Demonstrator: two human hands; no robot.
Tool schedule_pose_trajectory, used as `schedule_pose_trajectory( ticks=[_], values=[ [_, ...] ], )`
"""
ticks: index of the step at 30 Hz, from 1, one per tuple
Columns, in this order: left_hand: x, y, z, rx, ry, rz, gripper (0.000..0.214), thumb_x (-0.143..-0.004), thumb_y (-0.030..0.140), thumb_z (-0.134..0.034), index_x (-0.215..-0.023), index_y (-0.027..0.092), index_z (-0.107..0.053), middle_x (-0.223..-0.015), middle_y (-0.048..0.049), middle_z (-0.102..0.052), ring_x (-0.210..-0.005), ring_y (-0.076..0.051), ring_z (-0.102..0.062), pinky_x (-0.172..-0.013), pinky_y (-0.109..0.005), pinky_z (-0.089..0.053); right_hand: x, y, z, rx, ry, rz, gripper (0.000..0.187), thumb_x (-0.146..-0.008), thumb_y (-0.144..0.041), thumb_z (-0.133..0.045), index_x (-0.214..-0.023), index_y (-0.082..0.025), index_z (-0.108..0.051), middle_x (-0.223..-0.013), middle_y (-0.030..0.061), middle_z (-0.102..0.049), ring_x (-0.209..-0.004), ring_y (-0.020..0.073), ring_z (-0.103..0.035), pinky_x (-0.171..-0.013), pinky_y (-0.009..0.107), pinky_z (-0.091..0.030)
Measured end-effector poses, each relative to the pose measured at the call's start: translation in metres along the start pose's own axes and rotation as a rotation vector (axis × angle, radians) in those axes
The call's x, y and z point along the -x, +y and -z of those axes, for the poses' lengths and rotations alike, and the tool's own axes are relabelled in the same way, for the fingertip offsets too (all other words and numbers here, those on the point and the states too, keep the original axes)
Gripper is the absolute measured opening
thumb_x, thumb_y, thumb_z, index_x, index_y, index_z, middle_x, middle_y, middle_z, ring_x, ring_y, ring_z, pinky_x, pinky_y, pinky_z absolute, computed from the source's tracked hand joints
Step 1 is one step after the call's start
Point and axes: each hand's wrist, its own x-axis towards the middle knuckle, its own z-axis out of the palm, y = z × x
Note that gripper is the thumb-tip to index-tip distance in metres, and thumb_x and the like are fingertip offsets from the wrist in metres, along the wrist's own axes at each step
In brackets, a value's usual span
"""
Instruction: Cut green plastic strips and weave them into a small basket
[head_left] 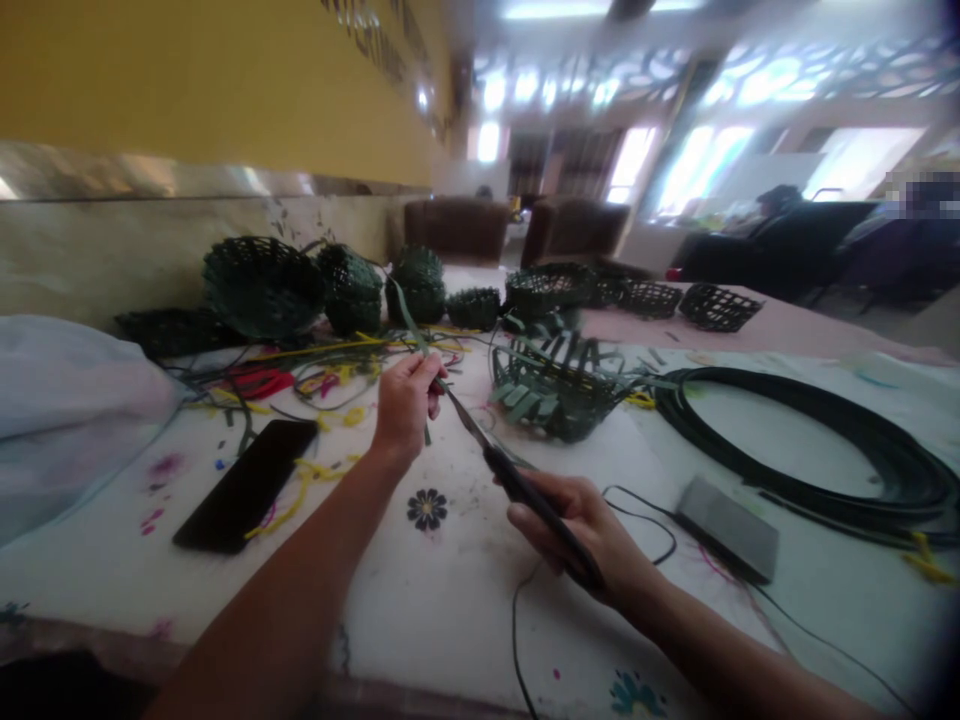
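My left hand (pixel 409 400) is closed, pinching a flat green strip (pixel 406 312) that sticks up past the fingers, with a short end hanging below them. My right hand (pixel 574 530) wraps around the long black handle of a bladed cutting tool (pixel 541 514). Its narrow grey metal end reaches up to the strip at my left fingertips. Whether it is a knife or scissors seen edge-on, I cannot tell. Just beyond the hands sits a partly woven dark green basket (pixel 559 390), loose strip ends standing up around its rim.
Several dark green woven baskets (pixel 262 285) line the back of the table. A coil of dark strip (pixel 795 450) and a grey box with a cable (pixel 727 530) lie right. At left are a black phone (pixel 247 485), red-handled scissors (pixel 259 383), yellow scraps and a plastic bag (pixel 75 420).
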Motion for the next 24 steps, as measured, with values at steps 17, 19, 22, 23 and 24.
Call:
schedule_pose_trajectory(
  ticks=[17,19,22,23,24],
  values=[
    [0.0058,-0.0018,-0.0054,0.001,-0.035,0.043,0.029,-0.080,0.036,-0.066,-0.063,0.014,-0.059,-0.048,0.0059,-0.037,-0.038,-0.003,-0.026,-0.036,-0.018,-0.016,-0.0045,0.0018,0.0019,-0.038,-0.016,0.007,0.052,-0.076,-0.057,-0.071,-0.099,-0.011,-0.065,-0.053,-0.0073,-0.041,-0.041,0.0049,-0.034,-0.039,0.019,-0.025],
    [0.0053,-0.0021,-0.0052,0.019,-0.048,0.052,0.029,-0.081,0.036,-0.066,-0.063,0.014,-0.059,-0.048,0.0060,-0.037,-0.037,-0.002,-0.025,-0.036,-0.018,-0.015,-0.0037,0.0012,0.0020,-0.042,-0.018,0.011,0.049,-0.077,-0.057,-0.071,-0.095,-0.012,-0.063,-0.051,-0.0077,-0.040,-0.041,0.0048,-0.032,-0.038,0.019,-0.023],
    [0.0055,-0.0025,-0.0052,0.042,-0.064,0.060,0.029,-0.081,0.036,-0.065,-0.064,0.014,-0.060,-0.049,0.0057,-0.038,-0.037,-0.002,-0.025,-0.036,-0.017,-0.014,-0.0033,0.0009,0.0033,-0.023,-0.023,0.012,0.046,-0.078,-0.056,-0.070,-0.091,-0.013,-0.062,-0.050,-0.0084,-0.038,-0.041,0.0047,-0.029,-0.038,0.019,-0.022],
    [0.0055,-0.0029,-0.0051,0.047,-0.070,0.064,0.029,-0.081,0.036,-0.065,-0.064,0.014,-0.060,-0.050,0.0056,-0.039,-0.037,-0.002,-0.025,-0.036,-0.017,-0.014,-0.0034,0.0010,0.0038,-0.013,-0.026,0.015,0.044,-0.079,-0.056,-0.069,-0.089,-0.013,-0.061,-0.050,-0.0085,-0.037,-0.041,0.0047,-0.029,-0.038,0.020,-0.022],
    [0.0053,-0.0035,-0.0049,0.052,-0.075,0.069,0.029,-0.081,0.037,-0.066,-0.065,0.014,-0.060,-0.050,0.0056,-0.039,-0.037,-0.002,-0.025,-0.036,-0.017,-0.014,-0.0035,0.0012,0.0044,-0.004,-0.026,0.025,0.043,-0.080,-0.055,-0.069,-0.087,-0.014,-0.060,-0.050,-0.0084,-0.037,-0.041,0.0047,-0.028,-0.038,0.020,-0.021]
  ],
)
